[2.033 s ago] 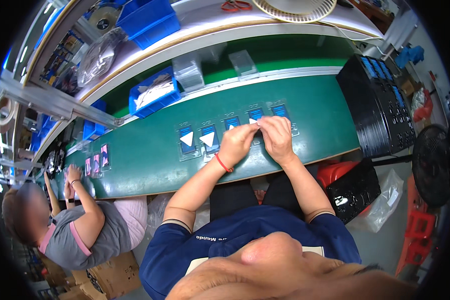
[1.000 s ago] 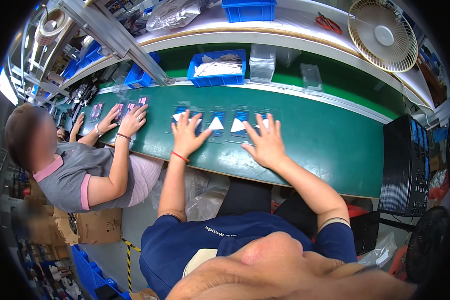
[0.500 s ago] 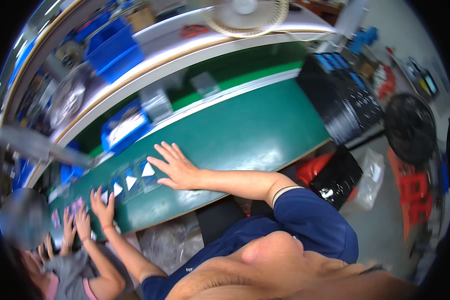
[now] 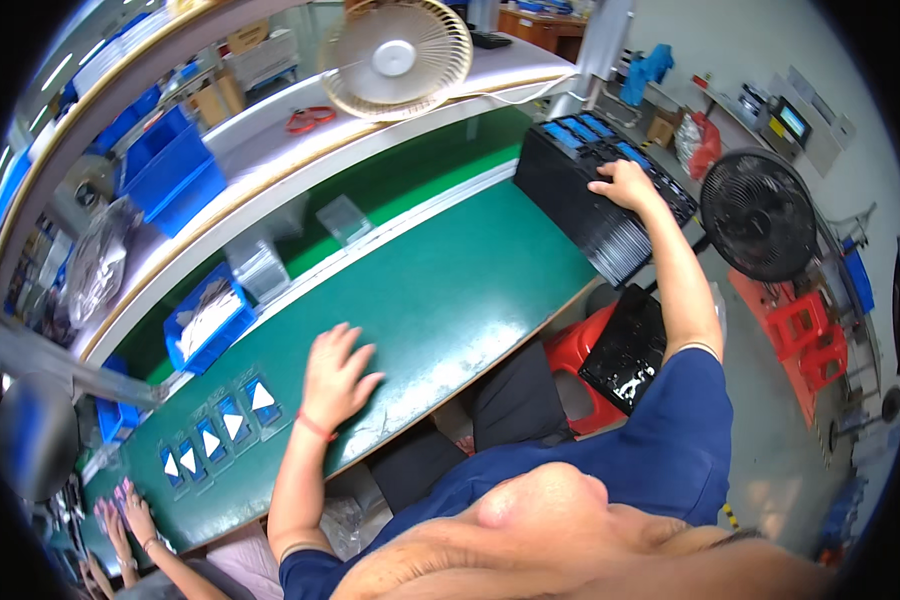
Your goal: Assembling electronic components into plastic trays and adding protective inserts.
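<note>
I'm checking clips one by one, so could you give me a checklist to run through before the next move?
1. Left hand free: ok, nothing seen in it.
2. Right hand at the black stack: ok, over its top.
3. Right hand's grip on anything: cannot tell.
4. Five blue pieces in a row: ok.
5. White triangle on each: ok.
6. Co-worker's hands apart from that row: ok.
</note>
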`<act>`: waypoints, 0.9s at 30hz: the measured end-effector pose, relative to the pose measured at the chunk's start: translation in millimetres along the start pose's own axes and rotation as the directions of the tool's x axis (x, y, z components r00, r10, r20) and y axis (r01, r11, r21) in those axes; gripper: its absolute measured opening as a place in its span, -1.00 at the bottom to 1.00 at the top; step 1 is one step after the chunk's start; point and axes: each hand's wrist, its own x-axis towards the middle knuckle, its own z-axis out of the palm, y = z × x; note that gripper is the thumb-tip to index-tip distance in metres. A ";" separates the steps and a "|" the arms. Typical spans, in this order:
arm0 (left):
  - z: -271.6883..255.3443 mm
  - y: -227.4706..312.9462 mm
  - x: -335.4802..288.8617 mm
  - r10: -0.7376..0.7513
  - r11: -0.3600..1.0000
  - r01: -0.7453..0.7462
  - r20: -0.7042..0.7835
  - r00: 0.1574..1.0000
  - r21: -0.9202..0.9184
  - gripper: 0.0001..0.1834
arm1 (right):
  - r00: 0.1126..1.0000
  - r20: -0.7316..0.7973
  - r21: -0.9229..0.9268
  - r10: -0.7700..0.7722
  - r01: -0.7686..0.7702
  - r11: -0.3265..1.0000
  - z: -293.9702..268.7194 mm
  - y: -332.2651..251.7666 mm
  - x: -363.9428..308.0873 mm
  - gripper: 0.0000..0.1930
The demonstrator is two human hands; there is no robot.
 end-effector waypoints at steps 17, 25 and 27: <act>77.5 16.5 14.6 -0.204 0.923 0.216 0.072 0.976 -0.318 -0.69 | 0.959 0.099 0.237 -0.267 0.238 0.942 157.3 -400.2 31.2 -0.07; 71.4 3.4 23.4 -0.424 0.748 0.313 -0.060 0.903 -0.586 -0.79 | 0.879 0.145 0.900 -0.454 0.074 0.429 162.7 -347.5 25.5 -0.02; 92.3 -10.2 22.7 -0.687 0.375 0.307 -0.040 0.725 -0.875 -0.79 | 0.825 0.159 0.975 -0.543 -0.045 0.217 146.2 -333.2 -18.5 -0.05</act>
